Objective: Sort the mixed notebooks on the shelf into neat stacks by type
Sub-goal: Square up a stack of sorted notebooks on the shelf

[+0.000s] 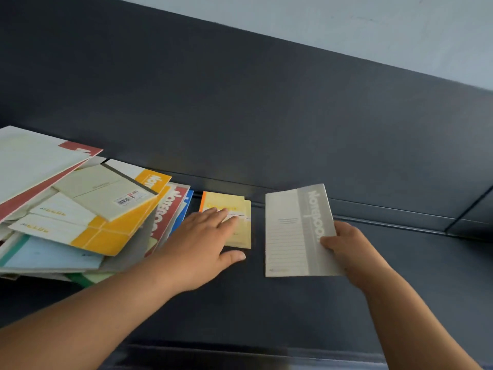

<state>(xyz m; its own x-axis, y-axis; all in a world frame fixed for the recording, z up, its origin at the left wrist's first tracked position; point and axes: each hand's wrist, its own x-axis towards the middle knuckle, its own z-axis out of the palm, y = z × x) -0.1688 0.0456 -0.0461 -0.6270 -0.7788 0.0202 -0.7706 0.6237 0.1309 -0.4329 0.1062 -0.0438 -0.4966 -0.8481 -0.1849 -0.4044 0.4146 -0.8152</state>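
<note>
A mixed heap of notebooks (88, 209) lies at the left of the dark shelf (266, 303), with yellow, red, blue and cream covers overlapping. A small stack of pale yellow notebooks (238, 209) sits in the middle of the shelf. My left hand (202, 244) rests flat on that stack, fingers straight and thumb spread out on the shelf. At the right, my right hand (349, 249) grips a grey notebook (293, 233) by its right edge, thumb on the cover, holding it just above the shelf.
The shelf's dark back panel (266, 116) rises behind the notebooks, with a pale wall (346, 20) above it. A seam in the panel (469, 209) shows at the far right. The shelf's front lip (240, 353) runs along the bottom.
</note>
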